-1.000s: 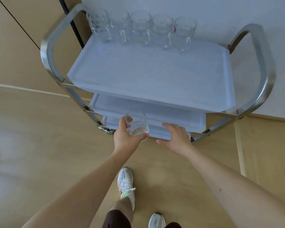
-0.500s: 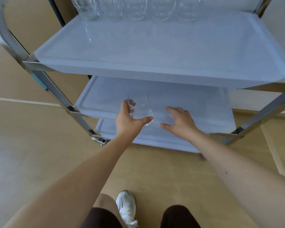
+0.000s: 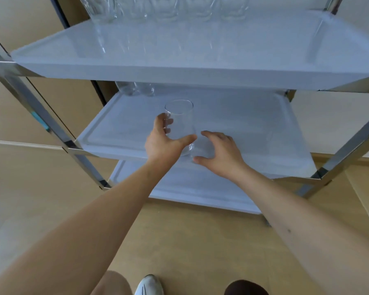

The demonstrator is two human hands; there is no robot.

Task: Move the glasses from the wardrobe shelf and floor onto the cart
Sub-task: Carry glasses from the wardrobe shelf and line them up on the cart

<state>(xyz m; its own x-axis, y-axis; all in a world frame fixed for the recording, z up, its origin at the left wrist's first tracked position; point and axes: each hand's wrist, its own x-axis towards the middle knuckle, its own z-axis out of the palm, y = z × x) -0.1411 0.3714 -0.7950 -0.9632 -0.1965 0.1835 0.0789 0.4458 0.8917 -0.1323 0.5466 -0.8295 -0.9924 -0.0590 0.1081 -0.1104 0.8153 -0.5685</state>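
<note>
My left hand (image 3: 164, 141) grips a clear drinking glass (image 3: 180, 122) and holds it upright over the front of the cart's middle shelf (image 3: 243, 124). Just right of the glass, my right hand (image 3: 217, 154) hovers with its fingers spread and relaxed, holding nothing. Several glasses (image 3: 164, 7) stand in a row at the back of the top shelf (image 3: 200, 52). At the back left of the middle shelf stand two more glasses (image 3: 134, 88), their tops hidden by the top shelf.
The cart has a shiny steel frame (image 3: 43, 122) and a bottom shelf (image 3: 192, 188) under the middle one. It stands on a wooden floor (image 3: 179, 241) against wooden wardrobe panels (image 3: 19, 24). My white shoe (image 3: 149, 285) is at the bottom edge.
I have crouched lower and closer to the cart. My left hand has carried the glass up and forward from in front of the cart to above the middle shelf, with the right hand alongside.
</note>
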